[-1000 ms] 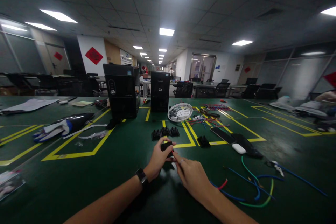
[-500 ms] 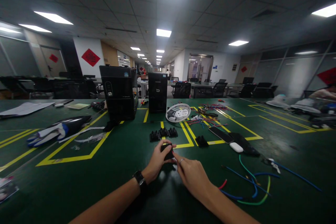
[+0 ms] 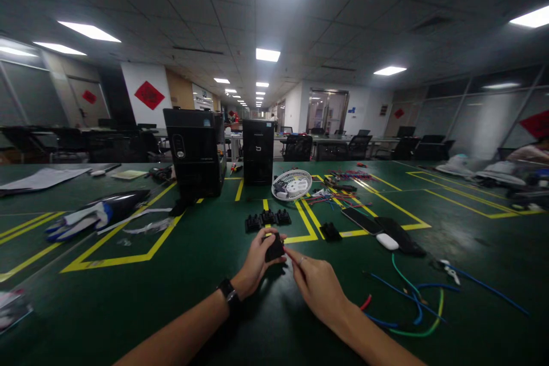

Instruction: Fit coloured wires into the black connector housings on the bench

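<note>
My left hand [image 3: 256, 254], a watch on its wrist, is closed around a small black plastic block [image 3: 274, 247] above the table's near middle. From the right, my right hand [image 3: 317, 283] reaches in with its fingertips pinched at the block's right side; a speck of red shows there, but what they hold is too small to make out. Just beyond my hands sit several similar black plastic pieces [image 3: 268, 217] in a cluster. Another black piece [image 3: 330, 231] lies apart to the right.
Two black computer towers [image 3: 195, 151] stand at the back, with a white plastic basket [image 3: 302, 184] beside them. Loose coloured wires [image 3: 416, 297], phones [image 3: 362, 221] and a white case [image 3: 387, 241] lie to the right. Gloves [image 3: 81, 220] and plastic scraps [image 3: 152, 226] are at left.
The black block has turned a little in my left hand, showing more of its face. My right hand has drawn slightly to the right, its fingertips still beside the block.
</note>
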`<move>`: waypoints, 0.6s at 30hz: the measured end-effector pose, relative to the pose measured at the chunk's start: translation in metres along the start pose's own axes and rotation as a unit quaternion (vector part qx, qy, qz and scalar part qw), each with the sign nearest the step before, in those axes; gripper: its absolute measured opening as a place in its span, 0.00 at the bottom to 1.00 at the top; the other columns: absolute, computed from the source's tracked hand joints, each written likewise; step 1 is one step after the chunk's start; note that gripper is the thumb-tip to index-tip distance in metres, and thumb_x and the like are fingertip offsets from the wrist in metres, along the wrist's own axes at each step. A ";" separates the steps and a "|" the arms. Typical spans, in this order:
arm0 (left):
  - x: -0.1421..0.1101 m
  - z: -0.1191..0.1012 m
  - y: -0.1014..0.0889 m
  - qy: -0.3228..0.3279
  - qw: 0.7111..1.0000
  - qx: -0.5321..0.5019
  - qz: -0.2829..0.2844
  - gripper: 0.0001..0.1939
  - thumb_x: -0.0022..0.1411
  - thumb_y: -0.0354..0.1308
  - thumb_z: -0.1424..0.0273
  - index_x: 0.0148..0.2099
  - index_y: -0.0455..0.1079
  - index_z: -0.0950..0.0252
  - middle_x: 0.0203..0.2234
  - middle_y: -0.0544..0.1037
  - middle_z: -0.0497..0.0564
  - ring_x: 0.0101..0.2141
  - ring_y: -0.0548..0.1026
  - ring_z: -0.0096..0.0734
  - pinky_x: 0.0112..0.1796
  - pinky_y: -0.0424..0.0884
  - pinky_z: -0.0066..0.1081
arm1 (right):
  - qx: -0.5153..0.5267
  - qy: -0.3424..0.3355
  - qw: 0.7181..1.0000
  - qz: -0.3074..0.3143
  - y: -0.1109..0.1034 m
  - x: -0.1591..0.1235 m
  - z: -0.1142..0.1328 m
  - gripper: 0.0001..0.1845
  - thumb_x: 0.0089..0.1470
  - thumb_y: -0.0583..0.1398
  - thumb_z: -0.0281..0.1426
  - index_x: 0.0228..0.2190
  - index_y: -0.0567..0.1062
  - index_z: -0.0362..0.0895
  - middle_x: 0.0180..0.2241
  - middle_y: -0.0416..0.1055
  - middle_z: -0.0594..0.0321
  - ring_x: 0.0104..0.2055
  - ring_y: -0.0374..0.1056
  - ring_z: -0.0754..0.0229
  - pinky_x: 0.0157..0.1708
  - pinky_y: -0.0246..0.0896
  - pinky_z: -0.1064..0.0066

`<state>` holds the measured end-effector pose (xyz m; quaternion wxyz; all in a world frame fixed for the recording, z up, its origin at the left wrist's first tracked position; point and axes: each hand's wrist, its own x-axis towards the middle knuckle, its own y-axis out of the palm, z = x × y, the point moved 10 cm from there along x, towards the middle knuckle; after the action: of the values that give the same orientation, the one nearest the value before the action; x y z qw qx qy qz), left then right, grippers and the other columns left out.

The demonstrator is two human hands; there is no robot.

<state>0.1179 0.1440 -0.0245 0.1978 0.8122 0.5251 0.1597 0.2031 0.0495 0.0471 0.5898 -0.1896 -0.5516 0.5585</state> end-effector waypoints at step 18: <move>-0.009 -0.011 0.011 0.018 0.993 0.120 0.009 0.17 0.54 0.63 0.62 0.42 0.62 0.62 0.42 0.76 0.54 0.33 0.79 0.35 0.29 0.77 0.33 | -0.011 -0.033 0.997 0.065 0.017 -0.003 0.009 0.23 0.62 0.49 0.27 0.58 0.64 0.44 0.42 0.78 0.54 0.37 0.75 0.56 0.37 0.64 0.70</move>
<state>0.1182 0.1336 -0.0099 0.0879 0.8317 0.5366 0.1122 0.1890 0.0484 0.0343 0.5316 -0.2137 -0.5631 0.5955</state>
